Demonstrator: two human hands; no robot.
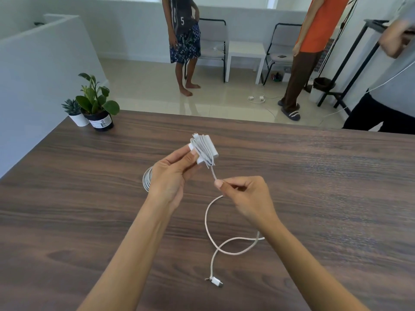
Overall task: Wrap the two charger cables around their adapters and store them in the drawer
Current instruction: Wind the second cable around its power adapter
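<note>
I see my left hand (170, 173) holding the adapter (205, 150) above the worktop (314, 176), its grip closed on the adapter's near end, so the wrapped block sticks out past the fingertips. My right hand (244, 196) pinches the cable (208, 223) just below the wraps. From that pinch the loose cable drops to the worktop, loops once under my right wrist, and ends in a plug (216, 281) lying nearer me. A second coil (147, 179) lies on the worktop, partly hidden behind my left hand.
</note>
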